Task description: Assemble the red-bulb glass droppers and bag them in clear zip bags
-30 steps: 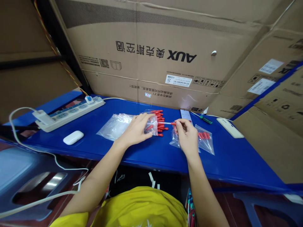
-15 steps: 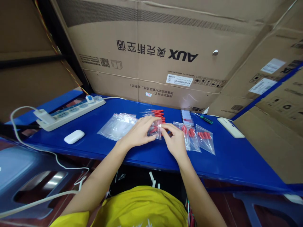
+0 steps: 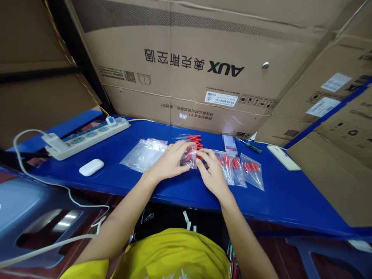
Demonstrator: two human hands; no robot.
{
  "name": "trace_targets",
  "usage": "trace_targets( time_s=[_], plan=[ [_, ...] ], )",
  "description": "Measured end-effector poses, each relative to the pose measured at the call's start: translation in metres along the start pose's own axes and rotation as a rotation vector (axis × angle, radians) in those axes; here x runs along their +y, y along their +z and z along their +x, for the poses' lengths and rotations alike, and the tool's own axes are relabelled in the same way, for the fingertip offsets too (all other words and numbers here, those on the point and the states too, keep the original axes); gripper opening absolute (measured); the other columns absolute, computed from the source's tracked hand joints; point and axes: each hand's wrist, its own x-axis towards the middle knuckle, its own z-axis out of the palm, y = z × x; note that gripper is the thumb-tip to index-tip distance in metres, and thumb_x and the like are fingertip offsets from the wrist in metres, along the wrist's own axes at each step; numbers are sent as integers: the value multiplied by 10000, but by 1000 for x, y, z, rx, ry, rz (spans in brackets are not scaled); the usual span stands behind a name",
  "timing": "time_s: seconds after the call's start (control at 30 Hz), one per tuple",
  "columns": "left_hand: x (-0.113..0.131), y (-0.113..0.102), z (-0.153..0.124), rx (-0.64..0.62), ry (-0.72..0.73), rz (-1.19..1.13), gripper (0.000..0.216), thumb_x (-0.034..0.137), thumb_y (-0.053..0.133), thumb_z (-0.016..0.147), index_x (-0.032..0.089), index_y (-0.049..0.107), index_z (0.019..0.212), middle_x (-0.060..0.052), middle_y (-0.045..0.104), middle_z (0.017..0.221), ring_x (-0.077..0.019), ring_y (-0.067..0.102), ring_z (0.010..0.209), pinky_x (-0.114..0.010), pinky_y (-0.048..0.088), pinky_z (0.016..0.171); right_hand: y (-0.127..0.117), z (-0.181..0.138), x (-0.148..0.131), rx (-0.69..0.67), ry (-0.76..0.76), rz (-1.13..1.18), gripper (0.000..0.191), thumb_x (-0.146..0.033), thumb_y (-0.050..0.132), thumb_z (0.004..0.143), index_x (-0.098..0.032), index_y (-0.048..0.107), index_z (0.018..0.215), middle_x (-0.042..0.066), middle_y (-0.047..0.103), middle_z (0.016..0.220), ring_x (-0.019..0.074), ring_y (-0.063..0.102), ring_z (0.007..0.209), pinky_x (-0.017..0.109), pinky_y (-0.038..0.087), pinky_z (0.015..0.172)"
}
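Observation:
A small clear zip bag (image 3: 190,157) with red-handled pieces in it is between my hands, just above or on the blue table (image 3: 180,190). My left hand (image 3: 171,162) holds its left side, thumb below and fingers over the top. At the bag's right edge, the thumb and fingers of my right hand (image 3: 214,173) pinch the plastic. Behind the bag lies a row of red-handled tools (image 3: 195,138) with thin shafts, partly hidden by my left hand. A stack of clear bags (image 3: 142,155) lies to the left, and several filled bags (image 3: 251,167) lie to the right.
A power strip (image 3: 90,137) with plugs and a white earbud case (image 3: 91,167) are on the left. Toward the right lie a blurred-out phone-like item (image 3: 230,144), a green-handled screwdriver (image 3: 254,147) and a pale phone (image 3: 283,157). Large cardboard (image 3: 186,81) walls the back.
The right fingers have shifted slightly along the bag's right edge, and the bag has moved a little to the left. My left hand has barely moved.

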Motion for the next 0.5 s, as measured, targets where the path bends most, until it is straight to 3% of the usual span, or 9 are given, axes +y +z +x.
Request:
trace_targets(
  time_s=[0.13,0.23,0.3,0.43,0.5],
  plan=[
    [0,-4,0,41,-18,64,684,276,668,893,257,449,1541,-124,596,1484,-349,566,1349,-513,448,1114,-2,1,6,41,2,-32,361,-288,484,1057,-288,721,1328,102,643,1358,242,691,1085,367,607,799],
    [2,-8,2,42,0,104,685,290,667,900,250,441,1545,-115,604,1451,-340,578,1293,-496,441,1096,-2,0,12,82,-9,-188,458,-252,477,1048,-268,611,1486,120,635,1423,289,636,1205,485,563,1026],
    [2,-9,3,75,-4,136,674,305,663,908,253,443,1543,-112,605,1432,-336,575,1269,-489,433,1088,0,-1,16,60,-25,-299,440,-241,470,1048,-258,644,1452,127,629,1449,324,572,1303,541,494,1128],
    [-2,-9,4,204,-116,244,655,342,666,914,242,464,1529,-122,608,1378,-349,556,1246,-497,418,1067,5,-3,22,29,-20,-399,401,-223,476,1039,-232,693,1376,155,643,1408,347,560,1280,551,503,1102],
    [-5,-8,3,182,-125,257,654,350,673,910,245,473,1524,-120,609,1374,-347,556,1239,-497,418,1062,7,-4,24,47,-2,-425,423,-214,497,1024,-240,667,1411,156,657,1357,346,584,1220,553,512,1076]
  ],
)
